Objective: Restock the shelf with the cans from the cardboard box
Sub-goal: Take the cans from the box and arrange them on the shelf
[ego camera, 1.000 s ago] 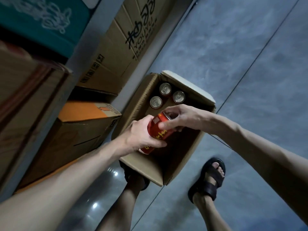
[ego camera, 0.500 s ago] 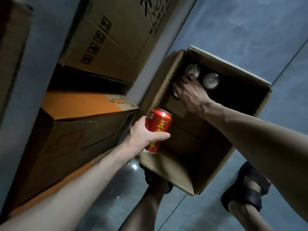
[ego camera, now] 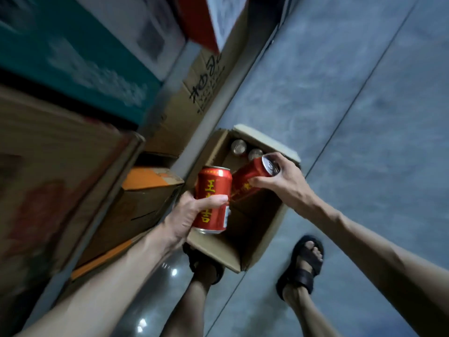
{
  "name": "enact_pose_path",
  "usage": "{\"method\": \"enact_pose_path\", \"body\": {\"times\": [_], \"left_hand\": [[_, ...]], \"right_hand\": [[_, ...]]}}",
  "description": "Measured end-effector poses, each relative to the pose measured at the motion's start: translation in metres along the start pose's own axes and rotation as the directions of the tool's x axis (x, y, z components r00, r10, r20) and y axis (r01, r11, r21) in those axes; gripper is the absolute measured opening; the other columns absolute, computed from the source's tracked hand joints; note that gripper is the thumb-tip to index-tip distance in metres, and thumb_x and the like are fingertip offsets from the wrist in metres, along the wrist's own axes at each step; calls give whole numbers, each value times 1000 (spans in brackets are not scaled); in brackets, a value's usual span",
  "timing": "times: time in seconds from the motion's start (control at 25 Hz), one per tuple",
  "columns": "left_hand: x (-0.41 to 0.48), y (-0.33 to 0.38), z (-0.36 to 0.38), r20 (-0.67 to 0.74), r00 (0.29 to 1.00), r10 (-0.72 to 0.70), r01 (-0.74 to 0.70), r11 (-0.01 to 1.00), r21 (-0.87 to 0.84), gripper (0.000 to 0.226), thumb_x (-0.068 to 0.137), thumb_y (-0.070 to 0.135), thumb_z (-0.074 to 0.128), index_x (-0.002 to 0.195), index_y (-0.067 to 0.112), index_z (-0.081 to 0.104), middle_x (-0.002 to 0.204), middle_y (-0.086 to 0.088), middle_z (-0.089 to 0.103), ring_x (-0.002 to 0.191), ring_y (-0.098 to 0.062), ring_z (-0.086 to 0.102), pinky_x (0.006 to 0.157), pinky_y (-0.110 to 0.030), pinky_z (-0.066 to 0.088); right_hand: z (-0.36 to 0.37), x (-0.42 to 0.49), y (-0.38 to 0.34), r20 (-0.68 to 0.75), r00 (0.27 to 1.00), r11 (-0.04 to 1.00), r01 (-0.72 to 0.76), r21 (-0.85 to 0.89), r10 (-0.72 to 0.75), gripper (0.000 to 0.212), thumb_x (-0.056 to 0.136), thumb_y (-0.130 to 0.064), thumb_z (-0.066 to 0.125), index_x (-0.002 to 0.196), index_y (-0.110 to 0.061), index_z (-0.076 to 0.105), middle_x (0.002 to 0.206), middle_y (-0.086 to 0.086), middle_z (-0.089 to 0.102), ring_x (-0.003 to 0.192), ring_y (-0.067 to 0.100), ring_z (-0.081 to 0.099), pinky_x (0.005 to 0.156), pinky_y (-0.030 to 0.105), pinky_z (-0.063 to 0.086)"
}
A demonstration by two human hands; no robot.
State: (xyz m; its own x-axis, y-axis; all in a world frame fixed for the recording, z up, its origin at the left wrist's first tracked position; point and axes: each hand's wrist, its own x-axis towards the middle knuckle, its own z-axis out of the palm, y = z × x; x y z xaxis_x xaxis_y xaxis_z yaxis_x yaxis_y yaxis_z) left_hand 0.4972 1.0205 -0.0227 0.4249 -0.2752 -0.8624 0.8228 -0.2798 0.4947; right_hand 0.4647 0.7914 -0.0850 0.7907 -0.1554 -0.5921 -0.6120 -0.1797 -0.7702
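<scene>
An open cardboard box (ego camera: 213, 246) stands on the floor beside the shelf. Two silver can tops (ego camera: 245, 149) show at its far end. My left hand (ego camera: 188, 212) grips an upright red can (ego camera: 215, 190) with yellow characters, above the box's near left side. My right hand (ego camera: 283, 181) holds a second red can (ego camera: 247, 180) by its top end, tilted, above the box. The two red cans are side by side and nearly touch.
The shelf on the left holds stacked cartons: an orange-topped carton (ego camera: 145, 193) low down, a brown printed carton (ego camera: 201, 93) behind it, a teal box (ego camera: 73, 59) higher up. My sandalled feet (ego camera: 303, 266) stand on the grey tiled floor (ego camera: 364, 117) by the box.
My right hand, which was reaching down onto the cans at the box's far end, has come up holding a second red can. The view has tilted up and pulled back.
</scene>
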Motion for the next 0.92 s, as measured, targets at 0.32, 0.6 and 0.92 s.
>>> {"method": "enact_pose_path", "body": {"times": [0.32,0.6,0.92], "left_hand": [[-230,171,64,169,964,207,-202,978,-52,60,63,34,78,117,13,65,101,-19,73,90,-30,72,72,-35,57],[-447,264,76,-22,903,429,-427,893,-142,49,61,38,81,106,22,72,98,-10,76,91,-23,73,73,-32,57],[-577,237,36,-340,755,560,-646,724,-242,38,61,41,83,95,50,71,103,7,75,93,-14,72,69,-23,57]], "right_hand": [[-113,-167,-247,43,990,933,115,340,-138,62,69,-28,76,128,-24,55,113,2,68,93,15,67,86,42,57],[-126,-296,-414,75,963,868,198,455,-259,78,65,-33,90,129,-20,48,103,-6,75,86,18,74,88,63,51],[-58,-373,-511,277,922,814,65,578,-271,79,57,-23,91,126,-17,51,114,10,71,102,25,71,83,41,59]]}}
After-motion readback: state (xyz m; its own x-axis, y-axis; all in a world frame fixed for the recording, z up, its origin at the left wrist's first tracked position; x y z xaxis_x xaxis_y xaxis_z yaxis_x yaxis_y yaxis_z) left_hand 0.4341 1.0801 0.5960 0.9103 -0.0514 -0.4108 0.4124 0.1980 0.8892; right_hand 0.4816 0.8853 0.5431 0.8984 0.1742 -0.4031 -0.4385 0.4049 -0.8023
